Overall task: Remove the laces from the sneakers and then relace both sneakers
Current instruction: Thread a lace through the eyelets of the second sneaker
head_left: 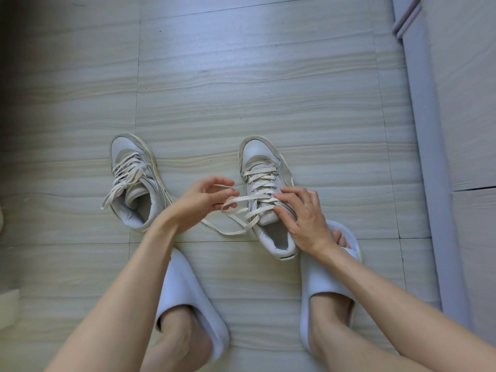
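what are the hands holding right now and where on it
The left hand pinches a loose end of the right sneaker's lace. The right hand rests on that sneaker near its top eyelets, gripping nothing clearly.

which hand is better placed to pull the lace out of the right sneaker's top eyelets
Left. The left hand already pinches the loose lace, off to the side with room to pull. The right hand rests on the right sneaker, steadying it.
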Demonstrator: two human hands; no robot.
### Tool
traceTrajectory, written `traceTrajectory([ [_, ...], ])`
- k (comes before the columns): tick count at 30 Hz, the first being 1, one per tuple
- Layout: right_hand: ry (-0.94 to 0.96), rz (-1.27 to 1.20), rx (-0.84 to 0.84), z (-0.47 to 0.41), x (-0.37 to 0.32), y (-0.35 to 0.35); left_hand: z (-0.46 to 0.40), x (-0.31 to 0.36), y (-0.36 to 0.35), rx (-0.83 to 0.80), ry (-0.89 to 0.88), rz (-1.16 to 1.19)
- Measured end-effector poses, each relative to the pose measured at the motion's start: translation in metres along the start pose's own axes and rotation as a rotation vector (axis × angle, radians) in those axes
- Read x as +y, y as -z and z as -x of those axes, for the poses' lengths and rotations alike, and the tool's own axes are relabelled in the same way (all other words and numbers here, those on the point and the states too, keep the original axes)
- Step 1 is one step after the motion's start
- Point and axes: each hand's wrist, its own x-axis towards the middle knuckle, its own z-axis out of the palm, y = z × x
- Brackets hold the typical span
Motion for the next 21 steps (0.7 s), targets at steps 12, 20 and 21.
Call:
traceTrajectory([
  [12, -0.011, -0.010, -0.014, 0.000, -0.003, 0.001, 0.007, -0.042, -0.008, 0.038, -0.071, 0.561],
  [20, -0.002, -0.008, -0.013, 0.000, -0.004, 0.002, -0.001, -0.009, -0.008, 0.254, -0.169, -0.036],
  [21, -0.007, -0.014, -0.016, 0.000, -0.004, 0.003, -0.001, -0.003, -0.004, 0.292, -0.184, -0.131],
])
